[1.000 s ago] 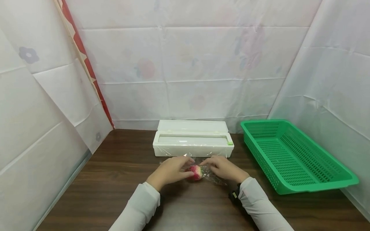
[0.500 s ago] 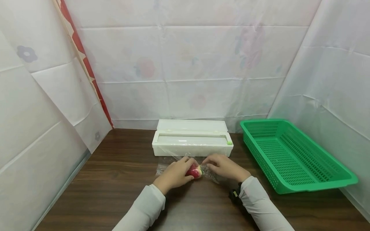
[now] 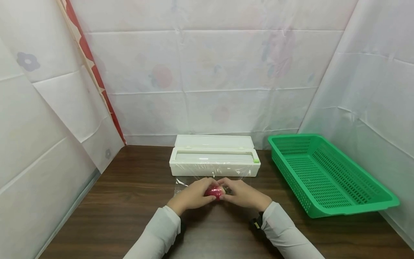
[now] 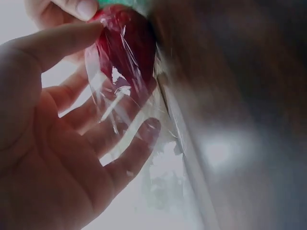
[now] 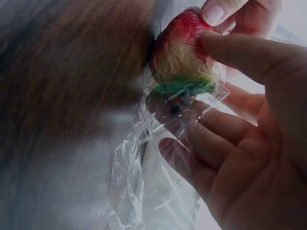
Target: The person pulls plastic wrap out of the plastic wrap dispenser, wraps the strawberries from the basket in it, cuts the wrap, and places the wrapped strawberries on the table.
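A red strawberry (image 3: 213, 193) with a cream band and a green leafy end lies on the table under clear cling film (image 5: 129, 177). My left hand (image 3: 193, 194) holds its red end, thumb near side and fingers behind, as the left wrist view shows. My right hand (image 3: 244, 193) grips the same strawberry (image 5: 184, 52) nearer the leafy end, its thumb beside the left thumb. Film clings tight over the red skin and hangs loose past the leaves. In the head view the fingers partly cover the strawberry.
Behind the hands stands a white cling film box (image 3: 215, 169) with its lid raised, film reaching out from its front. A green plastic basket (image 3: 355, 208) stands at the right. Dark wooden table (image 3: 129, 212) surrounds the hands, with white sheeting (image 3: 200, 72) behind and beside it.
The right hand has moved left from the loose film onto the strawberry, so both hands now meet around it. The left hand has shifted slightly; the box and basket stay put.
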A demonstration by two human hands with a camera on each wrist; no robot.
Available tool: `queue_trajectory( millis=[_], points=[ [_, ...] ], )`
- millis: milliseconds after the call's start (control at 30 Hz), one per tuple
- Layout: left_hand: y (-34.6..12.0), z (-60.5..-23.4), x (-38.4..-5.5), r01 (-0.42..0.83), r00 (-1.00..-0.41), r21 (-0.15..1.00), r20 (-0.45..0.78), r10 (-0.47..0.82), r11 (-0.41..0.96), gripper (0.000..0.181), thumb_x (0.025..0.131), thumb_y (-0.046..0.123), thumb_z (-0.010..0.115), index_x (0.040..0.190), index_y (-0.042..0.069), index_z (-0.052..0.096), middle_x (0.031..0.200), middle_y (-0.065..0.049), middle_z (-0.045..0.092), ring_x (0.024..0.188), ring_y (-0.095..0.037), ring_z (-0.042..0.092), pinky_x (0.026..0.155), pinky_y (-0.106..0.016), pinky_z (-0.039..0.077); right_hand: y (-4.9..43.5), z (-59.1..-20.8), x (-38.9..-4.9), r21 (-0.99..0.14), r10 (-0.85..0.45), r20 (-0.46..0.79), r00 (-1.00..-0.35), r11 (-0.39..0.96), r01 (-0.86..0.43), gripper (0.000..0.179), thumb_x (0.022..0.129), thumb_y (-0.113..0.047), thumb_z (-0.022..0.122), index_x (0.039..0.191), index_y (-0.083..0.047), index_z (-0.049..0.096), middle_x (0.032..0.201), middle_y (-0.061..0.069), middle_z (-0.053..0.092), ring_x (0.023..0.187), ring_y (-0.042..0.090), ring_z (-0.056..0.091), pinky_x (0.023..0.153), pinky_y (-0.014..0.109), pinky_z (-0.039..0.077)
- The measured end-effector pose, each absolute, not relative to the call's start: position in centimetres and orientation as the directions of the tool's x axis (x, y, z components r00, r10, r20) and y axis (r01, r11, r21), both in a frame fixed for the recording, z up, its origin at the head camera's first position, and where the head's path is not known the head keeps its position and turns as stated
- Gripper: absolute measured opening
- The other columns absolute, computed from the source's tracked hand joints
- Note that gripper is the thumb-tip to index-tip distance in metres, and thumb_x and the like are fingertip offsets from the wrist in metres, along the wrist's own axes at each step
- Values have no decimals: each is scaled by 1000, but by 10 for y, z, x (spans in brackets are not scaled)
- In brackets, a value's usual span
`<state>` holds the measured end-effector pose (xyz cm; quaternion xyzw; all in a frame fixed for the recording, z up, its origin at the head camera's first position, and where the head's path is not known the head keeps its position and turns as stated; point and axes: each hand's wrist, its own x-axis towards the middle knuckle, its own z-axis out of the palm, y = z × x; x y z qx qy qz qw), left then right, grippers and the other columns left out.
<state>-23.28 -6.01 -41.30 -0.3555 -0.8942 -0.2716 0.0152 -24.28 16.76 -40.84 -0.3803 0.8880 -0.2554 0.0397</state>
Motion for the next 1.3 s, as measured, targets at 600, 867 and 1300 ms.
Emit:
queue_trajectory(
  millis=[600,867,1300],
  points=[
    [-80,-414,-243,569,-779,578,151,609,584,28,97,20,67,123,12,64,114,-2,70,103,-17,65,93,-43,51,164,-414,-246,-508,-645,148,-750,601,-617,25,105,-26,56,121,-8,60,118,3,58,111,19,58,95,42,49],
    [-84,-415,-244,549,-813,503,135,567,667,35,100,24,64,134,16,65,119,-4,69,109,-22,64,93,-50,50,160,-421,-250,-412,-585,173,-792,688,-598,23,105,-25,54,123,-12,61,118,3,60,112,19,60,93,45,50],
    [-73,-381,-221,626,-776,239,277,566,742,29,92,24,74,119,12,72,108,-5,64,100,-24,62,84,-46,51,158,-418,-250,-363,-582,147,-799,720,-591,25,105,-23,54,125,-12,61,120,4,61,115,22,58,93,50,49]
  ],
)
